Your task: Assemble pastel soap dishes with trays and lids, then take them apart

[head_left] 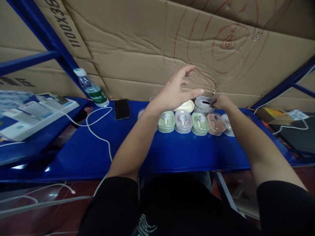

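My left hand (pixel 177 89) is raised over the back row of small plastic boxes, its fingers apart and nothing held in them. Its thumb reaches toward a grey plastic box (pixel 202 107) with a dark oval opening on top. My right hand (pixel 221 102) has its fingers curled at the right side of that grey box and grips its edge; the fingertips are partly hidden. A cream box (pixel 186 106) sits beside it, under my left hand. In front stand a green box (pixel 166 123), a lavender box (pixel 183 123), another green box (pixel 200 124) and a pink box (pixel 216 124).
The boxes stand on a blue table (pixel 187 154) against a cardboard wall (pixel 133 42). A phone (pixel 122 109), a water bottle (pixel 92 88) and a white cable (pixel 98 131) lie or stand to the left. At far right is an open cardboard box (pixel 275 116).
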`<act>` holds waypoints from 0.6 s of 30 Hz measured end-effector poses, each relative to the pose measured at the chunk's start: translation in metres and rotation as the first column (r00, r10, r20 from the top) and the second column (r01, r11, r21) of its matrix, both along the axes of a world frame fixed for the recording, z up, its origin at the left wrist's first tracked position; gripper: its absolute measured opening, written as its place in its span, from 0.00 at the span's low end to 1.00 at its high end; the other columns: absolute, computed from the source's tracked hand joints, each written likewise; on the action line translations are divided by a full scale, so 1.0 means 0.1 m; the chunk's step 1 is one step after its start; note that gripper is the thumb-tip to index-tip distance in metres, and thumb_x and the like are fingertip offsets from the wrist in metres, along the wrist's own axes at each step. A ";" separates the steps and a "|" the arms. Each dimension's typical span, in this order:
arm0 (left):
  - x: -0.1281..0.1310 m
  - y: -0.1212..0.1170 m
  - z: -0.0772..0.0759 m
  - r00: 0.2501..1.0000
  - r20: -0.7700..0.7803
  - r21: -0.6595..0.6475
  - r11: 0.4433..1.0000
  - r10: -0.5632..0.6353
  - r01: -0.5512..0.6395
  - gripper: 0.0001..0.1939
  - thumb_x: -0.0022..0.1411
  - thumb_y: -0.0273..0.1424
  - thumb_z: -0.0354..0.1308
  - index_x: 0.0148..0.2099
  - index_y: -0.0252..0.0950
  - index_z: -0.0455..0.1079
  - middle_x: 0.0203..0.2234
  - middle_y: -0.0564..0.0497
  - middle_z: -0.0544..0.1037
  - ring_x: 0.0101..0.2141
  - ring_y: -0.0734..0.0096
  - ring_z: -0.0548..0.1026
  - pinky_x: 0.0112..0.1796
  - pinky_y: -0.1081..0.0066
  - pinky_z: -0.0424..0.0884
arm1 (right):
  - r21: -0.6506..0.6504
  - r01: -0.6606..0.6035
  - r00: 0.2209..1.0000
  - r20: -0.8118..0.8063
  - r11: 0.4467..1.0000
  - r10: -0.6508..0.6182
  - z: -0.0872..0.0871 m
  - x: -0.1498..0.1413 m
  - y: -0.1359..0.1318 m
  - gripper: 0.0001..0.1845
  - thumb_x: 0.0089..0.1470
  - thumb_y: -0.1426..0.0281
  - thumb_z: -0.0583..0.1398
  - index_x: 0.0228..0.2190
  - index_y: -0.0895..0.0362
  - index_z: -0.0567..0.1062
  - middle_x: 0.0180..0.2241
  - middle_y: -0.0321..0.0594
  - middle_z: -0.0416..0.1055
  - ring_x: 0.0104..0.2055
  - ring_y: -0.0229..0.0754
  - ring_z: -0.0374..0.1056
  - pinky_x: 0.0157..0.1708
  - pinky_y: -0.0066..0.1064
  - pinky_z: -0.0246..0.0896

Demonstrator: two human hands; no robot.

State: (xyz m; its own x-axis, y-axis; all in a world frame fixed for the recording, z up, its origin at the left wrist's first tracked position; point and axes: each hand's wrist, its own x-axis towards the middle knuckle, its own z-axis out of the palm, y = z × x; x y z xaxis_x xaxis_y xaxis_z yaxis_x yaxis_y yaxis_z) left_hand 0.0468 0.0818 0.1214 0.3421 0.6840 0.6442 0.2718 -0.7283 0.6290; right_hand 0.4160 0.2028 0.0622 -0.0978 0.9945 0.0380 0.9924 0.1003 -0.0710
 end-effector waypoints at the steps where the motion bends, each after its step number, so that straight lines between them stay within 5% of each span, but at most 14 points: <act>1: 0.00 0.00 0.00 1.000 -0.003 0.005 1.000 0.003 -0.003 0.39 0.69 0.50 0.69 0.75 0.56 0.59 0.71 0.47 0.69 0.69 0.42 0.72 0.58 0.47 0.80 | -0.026 0.026 1.000 0.008 0.999 -0.026 0.01 -0.02 0.01 0.05 0.56 0.72 0.68 0.29 0.57 0.87 0.19 0.42 0.76 0.28 0.48 0.77 0.37 0.39 0.72; 5: -0.02 -0.02 0.02 1.000 -0.017 0.017 1.000 0.010 -0.009 0.39 0.69 0.51 0.68 0.75 0.56 0.59 0.71 0.47 0.70 0.69 0.42 0.72 0.59 0.47 0.80 | -0.110 0.135 0.990 0.041 0.985 -0.131 0.06 -0.11 -0.03 0.11 0.55 0.73 0.67 0.40 0.55 0.89 0.26 0.42 0.81 0.33 0.47 0.78 0.40 0.38 0.71; 9: -0.05 -0.03 0.03 1.000 0.005 -0.015 1.000 -0.013 0.013 0.38 0.68 0.51 0.70 0.74 0.55 0.61 0.71 0.47 0.69 0.71 0.39 0.70 0.60 0.46 0.79 | -0.071 0.163 0.986 0.038 0.984 -0.160 0.13 -0.15 -0.15 0.10 0.58 0.68 0.66 0.40 0.52 0.88 0.39 0.46 0.85 0.43 0.53 0.80 0.44 0.40 0.72; 13: -0.09 -0.01 0.05 1.000 0.025 -0.017 1.000 0.006 -0.005 0.36 0.70 0.52 0.68 0.74 0.56 0.61 0.70 0.48 0.70 0.71 0.39 0.69 0.61 0.43 0.77 | 0.171 0.151 0.986 -0.094 0.974 -0.136 0.15 -0.21 -0.37 0.15 0.61 0.67 0.64 0.46 0.53 0.87 0.52 0.54 0.84 0.53 0.60 0.78 0.52 0.47 0.72; 18: -0.23 -0.03 0.09 0.998 -0.019 0.030 0.998 0.060 -0.060 0.38 0.69 0.52 0.68 0.74 0.53 0.62 0.69 0.45 0.71 0.71 0.40 0.69 0.63 0.45 0.75 | 0.502 0.057 0.961 -0.263 0.863 0.089 0.04 -0.56 -0.79 0.16 0.64 0.62 0.62 0.47 0.54 0.84 0.56 0.52 0.81 0.62 0.61 0.74 0.66 0.53 0.67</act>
